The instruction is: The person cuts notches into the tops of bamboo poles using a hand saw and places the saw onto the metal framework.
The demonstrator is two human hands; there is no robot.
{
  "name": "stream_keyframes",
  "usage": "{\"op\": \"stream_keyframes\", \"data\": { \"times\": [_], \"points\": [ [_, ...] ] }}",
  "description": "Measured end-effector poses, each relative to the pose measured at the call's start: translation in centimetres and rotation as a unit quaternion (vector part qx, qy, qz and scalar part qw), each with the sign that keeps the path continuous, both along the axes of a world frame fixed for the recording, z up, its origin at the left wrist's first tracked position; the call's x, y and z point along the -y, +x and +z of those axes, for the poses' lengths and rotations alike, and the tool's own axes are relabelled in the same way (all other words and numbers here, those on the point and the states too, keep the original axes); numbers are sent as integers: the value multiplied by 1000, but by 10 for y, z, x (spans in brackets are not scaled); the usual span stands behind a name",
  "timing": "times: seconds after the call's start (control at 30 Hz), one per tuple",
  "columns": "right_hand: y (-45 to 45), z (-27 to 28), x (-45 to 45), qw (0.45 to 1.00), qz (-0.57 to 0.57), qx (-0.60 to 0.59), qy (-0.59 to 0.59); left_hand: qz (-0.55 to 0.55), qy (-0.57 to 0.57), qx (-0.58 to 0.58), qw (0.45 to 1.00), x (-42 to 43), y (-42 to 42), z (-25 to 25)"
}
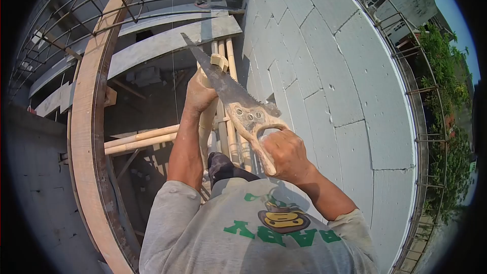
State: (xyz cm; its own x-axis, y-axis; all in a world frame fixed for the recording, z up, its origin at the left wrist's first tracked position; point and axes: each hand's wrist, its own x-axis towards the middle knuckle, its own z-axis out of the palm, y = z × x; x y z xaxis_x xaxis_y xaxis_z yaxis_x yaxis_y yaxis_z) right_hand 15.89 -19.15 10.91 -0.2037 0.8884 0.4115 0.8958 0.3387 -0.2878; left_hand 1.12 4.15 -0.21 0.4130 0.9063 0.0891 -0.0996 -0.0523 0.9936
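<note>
My right hand (284,153) was curled shut through the handle (248,116) of the saw (223,83); my left hand (199,93) wrapped a bamboo piece (219,62), fingertips partly hidden. Control called for a straight right wrist, left fingers clear of the teeth (247,92). Saw extended beyond right fingers; bamboo protruded past left.

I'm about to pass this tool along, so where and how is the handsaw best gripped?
Probably by the wooden handle, from the body side, fingers through its loop, as the right hand does. The blade tapers away, its toothed edge facing the block wall.
</note>
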Motion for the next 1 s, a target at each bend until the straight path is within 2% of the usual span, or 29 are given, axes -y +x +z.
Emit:
{"op": "stream_keyframes", "data": {
  "times": [0.07,0.1,0.17,0.2,0.27,0.37,0.43,0.53,0.63,0.67,0.73,0.83,0.87,0.93,1.0],
  "points": [
    [21,-2,58,1000,3,13,-25,-2,55,-26,998,-6,0,-2],
    [26,3,66,1000,3,19,-16,9,81,-51,995,-11,3,-3],
    [27,4,75,1000,-9,10,2,28,99,-30,994,-3,8,5],
    [32,-2,50,1000,10,15,6,25,105,-31,994,3,6,6],
    [22,-9,-23,998,48,28,14,13,38,-34,999,6,-1,2],
    [4,-12,-50,999,45,13,17,-15,11,-22,1000,-4,-8,3],
    [13,-12,-13,999,30,9,9,-30,-4,1,1000,-2,-3,2],
    [27,2,73,999,5,33,-38,-24,21,-37,999,-1,-4,1],
    [29,2,67,1000,3,8,-3,5,33,-35,999,-1,0,3],
    [31,-2,37,999,23,31,-24,6,28,-32,999,0,1,3],
    [15,-11,-38,998,52,24,26,23,24,-22,999,2,1,1],
    [0,-17,-54,998,38,-27,38,-28,29,-30,999,-1,-2,9],
    [11,-15,-39,998,45,-12,50,-14,16,-49,999,0,-3,11],
    [27,-9,26,999,11,20,-24,-33,8,-37,999,-12,-5,8],
    [36,0,82,999,5,26,-41,-53,10,-38,998,-17,-6,12]
  ]
}}
